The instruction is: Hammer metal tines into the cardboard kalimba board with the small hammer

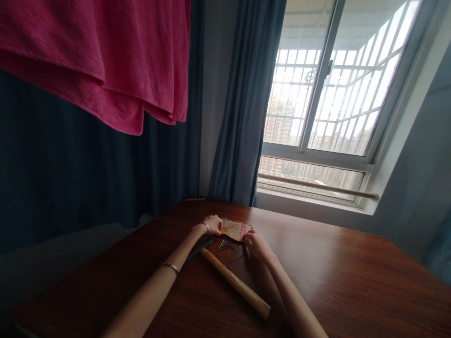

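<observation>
A small patterned piece, cream with pink and dotted patches [235, 228], lies flat on the dark wooden table [334, 272]. My left hand [212, 224] rests on its left end with fingers curled over the edge. My right hand [254, 245] presses its right end, fingers bent down. Several thin metal nails [227, 245] lie loose on the table between my hands, just in front of the piece. A hammer with a pale wooden handle [239, 286] lies diagonally between my forearms, its dark head [199, 250] near my left wrist.
A bracelet circles my left forearm [170, 266]. A red cloth [105, 61] hangs overhead at the upper left. Blue curtains [243, 117] and a barred window [327, 103] stand behind the table. A small dark object [195, 199] lies at the table's far edge.
</observation>
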The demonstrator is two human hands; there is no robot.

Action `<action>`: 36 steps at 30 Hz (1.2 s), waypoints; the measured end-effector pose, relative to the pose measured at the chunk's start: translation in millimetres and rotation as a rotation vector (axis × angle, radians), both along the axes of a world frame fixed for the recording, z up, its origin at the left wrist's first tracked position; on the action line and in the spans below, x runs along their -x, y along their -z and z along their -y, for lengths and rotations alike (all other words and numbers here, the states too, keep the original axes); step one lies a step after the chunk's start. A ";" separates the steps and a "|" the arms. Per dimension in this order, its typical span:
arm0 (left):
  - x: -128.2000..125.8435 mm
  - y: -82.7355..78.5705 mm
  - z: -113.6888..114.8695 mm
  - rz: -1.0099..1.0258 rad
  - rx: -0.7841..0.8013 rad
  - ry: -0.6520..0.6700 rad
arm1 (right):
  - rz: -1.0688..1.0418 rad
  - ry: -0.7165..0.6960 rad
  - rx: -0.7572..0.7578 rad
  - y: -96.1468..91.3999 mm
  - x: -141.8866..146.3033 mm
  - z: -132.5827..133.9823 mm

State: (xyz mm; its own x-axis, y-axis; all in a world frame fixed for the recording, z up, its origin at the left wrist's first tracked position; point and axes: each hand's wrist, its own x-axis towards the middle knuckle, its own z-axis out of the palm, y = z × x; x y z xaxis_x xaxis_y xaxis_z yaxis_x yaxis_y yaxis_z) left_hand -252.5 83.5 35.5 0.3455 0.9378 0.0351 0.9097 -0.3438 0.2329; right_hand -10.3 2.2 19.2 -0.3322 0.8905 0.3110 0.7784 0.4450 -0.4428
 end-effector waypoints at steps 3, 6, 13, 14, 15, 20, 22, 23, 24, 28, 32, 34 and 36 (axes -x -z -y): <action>1.4 4.4 -1.2 0.037 -0.090 0.040 | -0.023 0.062 0.005 -1.2 -6.1 -5.5; 1.2 6.9 -1.7 0.072 -0.075 0.042 | -0.025 0.111 0.055 -6.2 -13.9 -10.2; -4.6 7.0 -0.1 0.067 -0.090 -0.033 | -0.030 -0.033 0.348 -8.5 -15.8 -6.0; -4.9 7.0 -0.4 0.076 -0.085 -0.033 | -0.048 -0.055 0.380 -7.8 -13.2 -4.6; -4.9 7.0 -1.0 0.087 -0.079 -0.036 | -0.068 -0.075 0.406 -7.0 -10.1 -3.4; -3.7 7.4 -4.5 0.151 -0.056 -0.093 | -0.180 -0.107 0.401 -3.6 1.8 -4.9; -3.9 7.6 -4.6 0.188 -0.097 -0.116 | -0.224 -0.057 0.318 -0.8 0.5 -8.9; -4.4 7.7 -4.7 0.210 -0.126 -0.129 | -0.246 -0.020 0.262 1.3 -1.9 -11.2; -5.2 7.8 -5.2 0.230 -0.151 -0.139 | -0.268 0.019 0.203 4.0 -5.2 -13.3; -11.6 5.7 -16.0 0.241 -0.147 -0.099 | -0.326 0.126 0.039 18.8 -21.6 -18.2; -19.9 -1.1 -43.4 0.217 -0.031 0.034 | -0.353 0.141 -0.014 31.9 -28.8 -20.1; -23.2 -3.8 -58.4 0.189 0.064 0.070 | -0.370 0.143 -0.028 35.4 -28.9 -21.6; -26.4 -4.6 -70.7 0.150 0.162 0.100 | -0.390 0.152 -0.041 37.3 -28.9 -23.6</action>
